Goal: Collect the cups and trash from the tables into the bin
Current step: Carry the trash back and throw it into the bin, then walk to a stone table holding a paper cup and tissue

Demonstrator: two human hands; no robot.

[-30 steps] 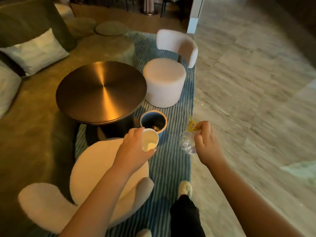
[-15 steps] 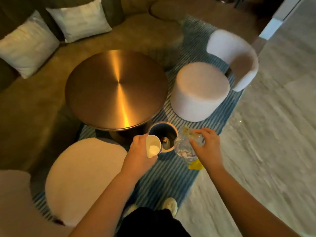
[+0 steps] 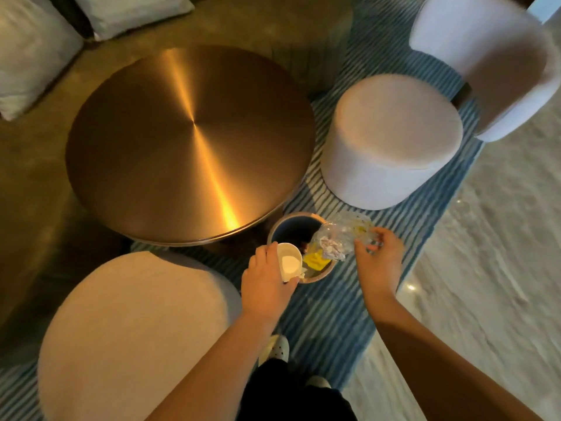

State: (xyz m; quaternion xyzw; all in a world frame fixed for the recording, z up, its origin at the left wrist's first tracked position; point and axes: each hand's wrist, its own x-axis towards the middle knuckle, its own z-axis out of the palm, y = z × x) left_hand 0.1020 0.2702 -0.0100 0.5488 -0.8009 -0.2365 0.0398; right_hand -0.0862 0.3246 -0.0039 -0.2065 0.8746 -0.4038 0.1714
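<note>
Low in the frame's centre, a white cup (image 3: 290,262) is gripped by the left hand (image 3: 267,284) and crumpled plastic trash (image 3: 340,238) pinched by the right hand (image 3: 376,259), both directly over the bin (image 3: 274,227) (the trash tilted mouthward).

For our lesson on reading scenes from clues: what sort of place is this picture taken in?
Probably a lounge or café seating area. A round brass-toned table is ringed by pale upholstered stools, with a cushioned sofa behind, all on a blue striped rug beside a polished stone floor.
</note>
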